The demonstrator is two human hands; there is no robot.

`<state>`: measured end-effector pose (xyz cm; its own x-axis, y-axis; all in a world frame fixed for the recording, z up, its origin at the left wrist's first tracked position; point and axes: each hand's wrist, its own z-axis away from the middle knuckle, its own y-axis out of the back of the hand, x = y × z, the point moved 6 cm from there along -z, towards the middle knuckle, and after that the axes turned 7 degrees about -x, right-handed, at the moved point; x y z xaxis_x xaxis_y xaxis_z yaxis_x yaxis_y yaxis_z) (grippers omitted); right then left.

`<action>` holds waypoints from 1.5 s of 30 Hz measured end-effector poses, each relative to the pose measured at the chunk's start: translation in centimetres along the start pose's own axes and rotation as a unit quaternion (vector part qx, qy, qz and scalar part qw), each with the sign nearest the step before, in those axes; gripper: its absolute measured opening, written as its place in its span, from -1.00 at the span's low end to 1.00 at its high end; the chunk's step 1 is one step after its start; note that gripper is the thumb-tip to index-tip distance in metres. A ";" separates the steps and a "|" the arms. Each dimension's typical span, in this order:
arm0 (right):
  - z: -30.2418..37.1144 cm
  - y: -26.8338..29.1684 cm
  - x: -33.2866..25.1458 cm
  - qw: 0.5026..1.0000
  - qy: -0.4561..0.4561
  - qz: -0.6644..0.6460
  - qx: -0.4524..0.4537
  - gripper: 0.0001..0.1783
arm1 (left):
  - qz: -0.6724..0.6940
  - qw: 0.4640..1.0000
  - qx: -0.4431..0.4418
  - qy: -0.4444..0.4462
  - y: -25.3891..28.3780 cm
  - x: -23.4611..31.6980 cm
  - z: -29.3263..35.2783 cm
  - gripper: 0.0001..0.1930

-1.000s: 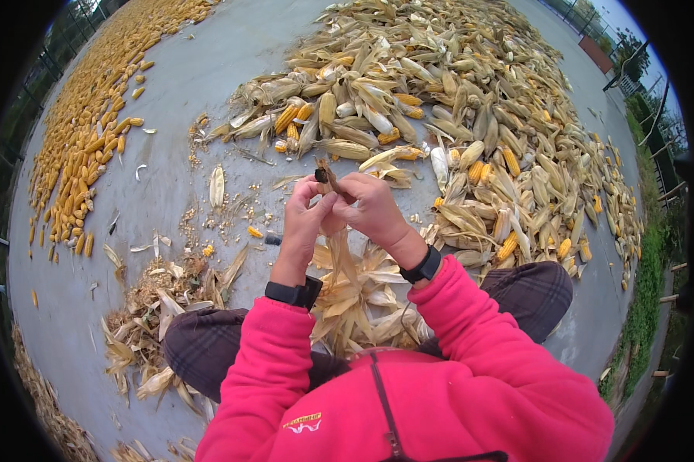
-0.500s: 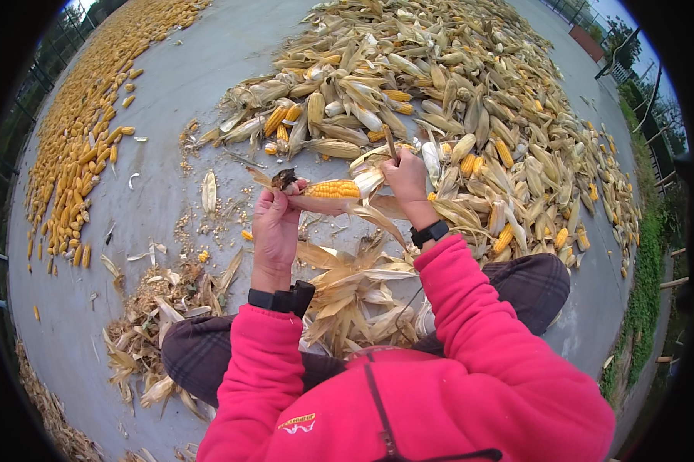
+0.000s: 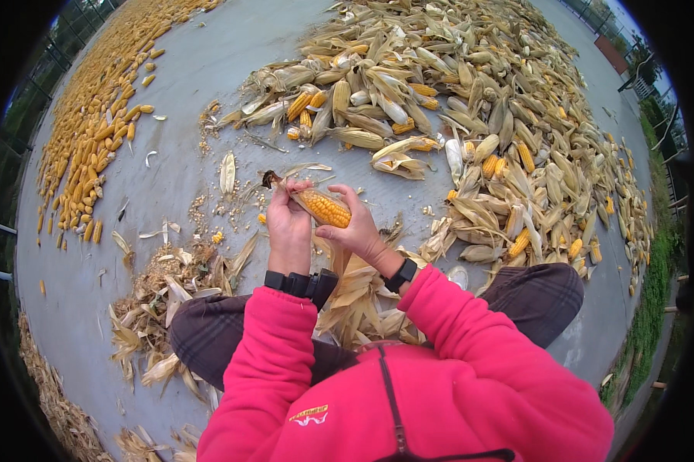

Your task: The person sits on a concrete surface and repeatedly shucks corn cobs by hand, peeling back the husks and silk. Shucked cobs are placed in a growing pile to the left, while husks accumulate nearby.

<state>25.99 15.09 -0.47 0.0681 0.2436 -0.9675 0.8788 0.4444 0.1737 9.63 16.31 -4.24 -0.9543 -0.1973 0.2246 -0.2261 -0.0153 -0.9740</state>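
Note:
A yellow corn cob [image 3: 321,206] is held between my two hands, tilted, with a dark, dry tip [image 3: 270,179] at its upper left end. My left hand [image 3: 289,229] grips the end by that tip, where some pale husk still clings. My right hand [image 3: 352,225] wraps the lower right end of the cob, with thumb and fingers on opposite sides of it. The kernels show bare between the hands. Just below them, a heap of peeled husks [image 3: 355,300] lies between my legs.
Unhusked corn forms a big pile [image 3: 455,100] ahead and to the right. Bare yellow cobs [image 3: 93,154] spread along the far left. Near my left knee lies a heap of husk scraps [image 3: 166,300]; loose kernels [image 3: 225,206] dot the grey floor.
My right hand has come left and down from the pulled-back husk onto the cob's lower end. The cob now tilts more, with its kernels more exposed.

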 end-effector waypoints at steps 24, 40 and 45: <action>-0.6 3.8 -7.4 0.951 0.200 0.236 -0.007 -0.51 | -0.766 0.616 0.172 0.059 5.9 -1.3 1.7 -0.74; -0.3 3.3 4.3 0.951 -0.164 -0.260 0.000 -0.62 | -0.655 0.722 -0.019 0.223 2.0 -10.0 6.3 -0.73; 2.6 7.6 18.7 0.801 -0.517 -0.290 -0.079 -0.60 | -0.801 0.417 -0.404 0.148 0.8 -14.8 11.8 -0.82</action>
<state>35.17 20.80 -17.68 0.0962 -0.8519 -0.5148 0.8391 0.3476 -0.4184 25.90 7.71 -8.71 0.5922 -0.4360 0.6776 -0.4971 0.4641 0.7331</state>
